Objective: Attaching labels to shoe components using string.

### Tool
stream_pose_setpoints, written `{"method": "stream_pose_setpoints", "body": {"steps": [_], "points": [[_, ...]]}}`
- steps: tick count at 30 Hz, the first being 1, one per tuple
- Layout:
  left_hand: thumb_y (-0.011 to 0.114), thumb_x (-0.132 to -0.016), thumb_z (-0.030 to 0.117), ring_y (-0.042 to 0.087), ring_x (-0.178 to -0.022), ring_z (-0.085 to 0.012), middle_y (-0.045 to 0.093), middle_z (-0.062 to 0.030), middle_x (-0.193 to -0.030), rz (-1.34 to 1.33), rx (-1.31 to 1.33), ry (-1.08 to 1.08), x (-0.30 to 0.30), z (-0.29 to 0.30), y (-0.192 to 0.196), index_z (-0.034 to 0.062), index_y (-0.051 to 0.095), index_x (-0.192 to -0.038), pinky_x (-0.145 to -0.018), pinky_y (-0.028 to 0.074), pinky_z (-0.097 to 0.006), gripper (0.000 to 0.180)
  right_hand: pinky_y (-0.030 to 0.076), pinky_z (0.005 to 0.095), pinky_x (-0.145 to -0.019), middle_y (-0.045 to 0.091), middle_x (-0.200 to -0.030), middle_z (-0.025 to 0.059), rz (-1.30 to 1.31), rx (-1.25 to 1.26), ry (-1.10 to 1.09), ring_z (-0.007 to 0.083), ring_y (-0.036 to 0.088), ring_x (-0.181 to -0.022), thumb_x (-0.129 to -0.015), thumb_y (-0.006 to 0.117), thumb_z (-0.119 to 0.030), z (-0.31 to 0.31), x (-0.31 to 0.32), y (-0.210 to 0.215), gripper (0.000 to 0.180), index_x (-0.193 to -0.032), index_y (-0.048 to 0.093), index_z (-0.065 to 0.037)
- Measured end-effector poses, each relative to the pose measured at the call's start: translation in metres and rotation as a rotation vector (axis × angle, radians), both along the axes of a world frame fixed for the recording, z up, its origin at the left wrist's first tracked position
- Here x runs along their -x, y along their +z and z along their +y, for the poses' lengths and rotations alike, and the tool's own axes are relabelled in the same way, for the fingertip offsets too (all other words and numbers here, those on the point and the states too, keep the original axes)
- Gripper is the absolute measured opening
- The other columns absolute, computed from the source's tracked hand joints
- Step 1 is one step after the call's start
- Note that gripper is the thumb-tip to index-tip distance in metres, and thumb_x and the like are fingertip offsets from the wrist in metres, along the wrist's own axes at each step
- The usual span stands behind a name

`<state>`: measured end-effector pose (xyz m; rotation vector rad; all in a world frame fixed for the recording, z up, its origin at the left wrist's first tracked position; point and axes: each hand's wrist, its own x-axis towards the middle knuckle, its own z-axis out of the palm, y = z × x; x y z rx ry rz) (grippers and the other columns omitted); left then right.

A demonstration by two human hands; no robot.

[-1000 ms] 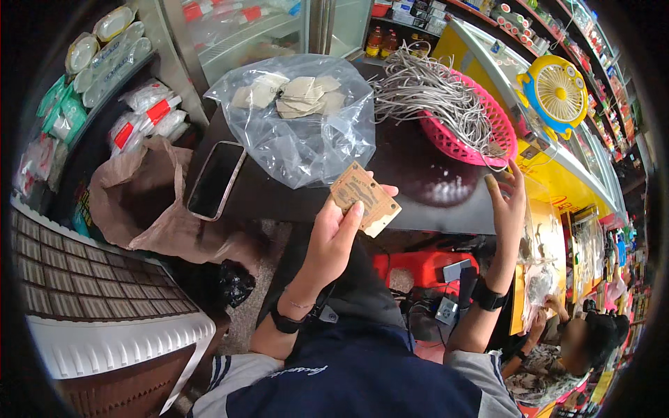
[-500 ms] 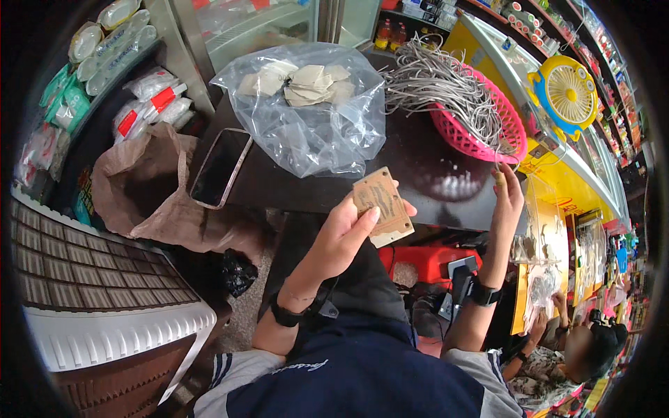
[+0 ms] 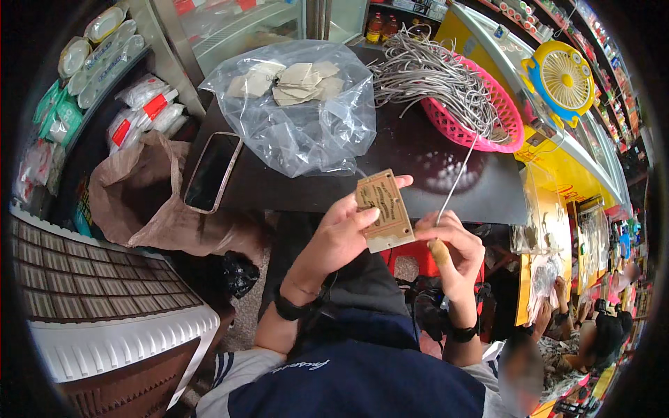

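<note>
In my left hand point(image 3: 339, 233) is a small stack of tan printed cards point(image 3: 385, 212) with holes at the corners, thumb across its face. My right hand point(image 3: 456, 251) is beside the stack's lower right corner, fingers pinching one grey cord point(image 3: 458, 177). That cord stretches up to the pink basket point(image 3: 512, 136), where a tangled heap of grey cords point(image 3: 439, 80) spills over the left rim. A brownish covering wraps one digit of my right hand. Whether the cord's tip touches the cards is hidden by my fingers.
On the dark table point(image 3: 418, 191) lie a clear plastic bag point(image 3: 306, 136) with loose cards point(image 3: 306, 83) and a phone point(image 3: 214, 171). A brown cloth sack point(image 3: 157, 202) stands at left. A yellow fan point(image 3: 563, 80) is beyond the basket; other people sit at lower right.
My right hand has come from the basket's near rim down and left to the cards, drawing a cord out with it. The card stack has turned slightly in my left hand.
</note>
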<state>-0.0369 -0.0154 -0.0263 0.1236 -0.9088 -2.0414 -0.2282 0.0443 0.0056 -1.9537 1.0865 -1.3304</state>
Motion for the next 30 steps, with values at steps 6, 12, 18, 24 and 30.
{"method": "stream_pose_setpoints", "body": {"steps": [6,12,18,24,30], "points": [[0.044,-0.087,0.009,0.043,-0.124,-0.0207,0.042,-0.014,-0.135,-0.316,0.404,-0.186,-0.021,0.008,0.016,-0.0053,0.037,-0.132,-0.105,0.032,-0.034,0.048,0.034,0.0398,-0.1,0.042,-0.126,0.0192,0.4,0.067,-0.653,0.0326,0.043,-0.118,-0.079,0.062,-0.004,0.003,-0.006,0.018,0.044,-0.121,0.052,-0.005],[0.042,-0.091,0.006,0.044,-0.122,-0.0235,0.046,-0.0172,-0.129,-0.594,0.881,-0.317,-0.004,0.024,0.008,-0.004,0.033,-0.134,-0.103,0.031,-0.033,0.045,0.047,0.0281,-0.081,0.065,-0.098,0.0106,-0.112,-0.555,-0.064,0.0135,0.06,-0.088,-0.086,0.055,-0.005,0.008,-0.002,0.016,0.036,-0.121,0.051,0.003],[0.044,-0.092,0.007,0.046,-0.12,-0.0234,0.048,-0.017,-0.125,-0.757,0.848,-0.598,0.001,0.026,0.005,-0.0032,0.033,-0.135,-0.103,0.032,-0.035,0.045,0.047,0.0222,-0.073,0.066,-0.09,0.0065,-0.22,-0.508,-0.106,0.0092,0.06,-0.081,-0.087,0.056,0.001,0.005,-0.016,0.021,0.031,-0.118,0.053,0.005],[0.041,-0.092,0.008,0.041,-0.125,-0.0201,0.04,-0.0133,-0.138,-0.387,0.537,0.03,-0.023,0.015,0.024,-0.0065,0.03,-0.136,-0.105,0.03,-0.032,0.048,0.045,0.0215,-0.063,0.056,-0.106,0.01,-0.592,-0.084,-0.193,0.0109,0.056,-0.072,-0.093,0.048,-0.001,0.008,-0.007,0.014,0.011,-0.104,0.05,0.0],[0.042,-0.091,0.009,0.052,-0.109,-0.0171,0.051,-0.0141,-0.123,-0.364,0.358,0.255,-0.03,0.02,0.03,-0.0057,0.031,-0.136,-0.098,0.039,-0.032,0.049,0.045,0.0241,-0.065,0.057,-0.097,0.0116,-0.125,0.075,-0.253,0.0146,0.056,-0.075,-0.084,0.055,0.003,0.018,-0.034,0.016,0.014,-0.097,0.056,0.0]]}}
